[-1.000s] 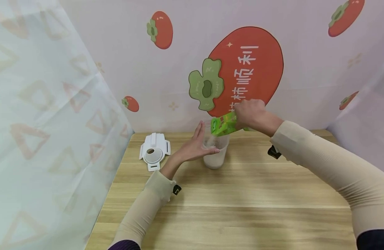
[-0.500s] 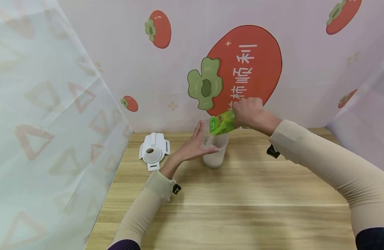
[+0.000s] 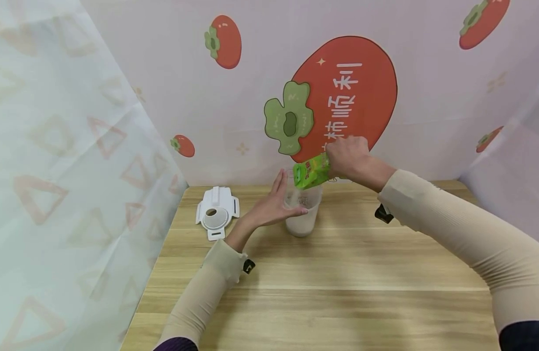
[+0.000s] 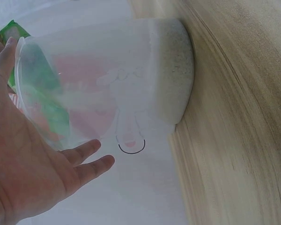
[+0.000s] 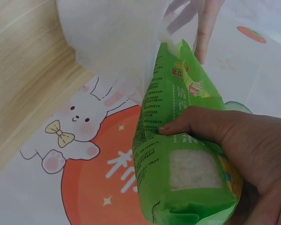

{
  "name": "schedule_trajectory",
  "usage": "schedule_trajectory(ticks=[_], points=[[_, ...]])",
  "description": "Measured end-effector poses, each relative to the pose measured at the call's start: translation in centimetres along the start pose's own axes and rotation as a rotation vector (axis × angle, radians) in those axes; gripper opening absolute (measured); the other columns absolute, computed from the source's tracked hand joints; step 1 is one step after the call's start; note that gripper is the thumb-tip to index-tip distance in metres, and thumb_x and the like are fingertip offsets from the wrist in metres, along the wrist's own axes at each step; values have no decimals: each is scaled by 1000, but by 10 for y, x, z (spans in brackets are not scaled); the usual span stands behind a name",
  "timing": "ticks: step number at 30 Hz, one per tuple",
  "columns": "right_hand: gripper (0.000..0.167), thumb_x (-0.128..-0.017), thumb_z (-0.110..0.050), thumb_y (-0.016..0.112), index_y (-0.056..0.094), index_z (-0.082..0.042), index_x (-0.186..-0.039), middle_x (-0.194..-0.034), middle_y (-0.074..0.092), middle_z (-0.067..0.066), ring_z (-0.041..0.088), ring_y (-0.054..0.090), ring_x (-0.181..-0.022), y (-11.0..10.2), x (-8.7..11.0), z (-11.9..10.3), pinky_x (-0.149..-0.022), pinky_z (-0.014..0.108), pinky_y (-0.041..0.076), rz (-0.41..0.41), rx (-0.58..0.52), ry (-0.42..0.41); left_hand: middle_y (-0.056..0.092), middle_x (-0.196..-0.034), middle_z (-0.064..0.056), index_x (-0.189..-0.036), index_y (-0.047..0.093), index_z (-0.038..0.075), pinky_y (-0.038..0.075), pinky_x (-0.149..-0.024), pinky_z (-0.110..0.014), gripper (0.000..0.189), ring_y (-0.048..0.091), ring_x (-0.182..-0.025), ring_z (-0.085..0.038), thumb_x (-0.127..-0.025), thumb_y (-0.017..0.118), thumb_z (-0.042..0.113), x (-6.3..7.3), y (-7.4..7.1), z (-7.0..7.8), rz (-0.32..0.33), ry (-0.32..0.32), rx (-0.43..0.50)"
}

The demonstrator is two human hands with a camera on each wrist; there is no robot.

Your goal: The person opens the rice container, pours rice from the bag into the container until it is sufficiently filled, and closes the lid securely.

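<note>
A translucent plastic container stands upright on the wooden table near the back wall, with a layer of pale grains at its bottom. My left hand is at its rim, thumb and fingers spread and mostly straight against its side. Above the mouth, my right hand grips a green bag of rice, tipped with its opening pointing down to the left. White grains show through the bag's clear window. Rice runs from the bag's opening into the container, as the head and right wrist views show.
A white plastic piece with a round hole and slotted tabs lies on the table, left of the container. The back wall, printed with persimmons, rises close behind the container. A side wall borders the table's left edge.
The rice bag has shifted very slightly left, staying tipped over the container as rice runs out. The left hand holds its place at the rim.
</note>
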State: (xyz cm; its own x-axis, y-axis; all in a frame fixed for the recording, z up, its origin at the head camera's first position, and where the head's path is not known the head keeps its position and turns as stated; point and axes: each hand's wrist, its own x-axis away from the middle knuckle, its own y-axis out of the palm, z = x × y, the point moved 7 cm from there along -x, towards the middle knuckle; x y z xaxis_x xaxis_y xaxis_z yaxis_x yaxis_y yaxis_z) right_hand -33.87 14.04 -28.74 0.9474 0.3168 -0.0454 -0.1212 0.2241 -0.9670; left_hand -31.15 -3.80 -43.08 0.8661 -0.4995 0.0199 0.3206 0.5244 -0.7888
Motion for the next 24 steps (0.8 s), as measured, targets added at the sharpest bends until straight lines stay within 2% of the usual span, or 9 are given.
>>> schedule_trajectory(ticks=[4, 14, 24], points=[[71, -72, -46, 95, 69, 3, -116, -98, 69, 20, 33, 63, -74, 0, -1, 0, -67, 50, 63, 11, 1, -2, -28, -173, 11, -166, -21, 25, 56, -103, -49, 131, 42, -151, -38, -86, 65, 82, 0, 0, 0, 2, -1, 3], [63, -73, -48, 93, 72, 1, -105, -84, 68, 16, 31, 61, -68, 0, -5, -1, -61, 47, 61, 17, 8, -7, -27, -174, 10, -166, -21, 25, 56, -104, -50, 131, 42, -151, -38, -86, 65, 81, -1, 0, 0, 3, -13, 12], [59, -76, -48, 91, 74, -2, -108, -91, 71, 16, 32, 62, -77, 1, -7, -2, -62, 50, 60, 28, 13, -17, -20, -178, -1, -167, -20, 23, 57, -100, -50, 131, 45, -149, -38, -86, 65, 81, 0, 0, 0, 8, -11, 18]])
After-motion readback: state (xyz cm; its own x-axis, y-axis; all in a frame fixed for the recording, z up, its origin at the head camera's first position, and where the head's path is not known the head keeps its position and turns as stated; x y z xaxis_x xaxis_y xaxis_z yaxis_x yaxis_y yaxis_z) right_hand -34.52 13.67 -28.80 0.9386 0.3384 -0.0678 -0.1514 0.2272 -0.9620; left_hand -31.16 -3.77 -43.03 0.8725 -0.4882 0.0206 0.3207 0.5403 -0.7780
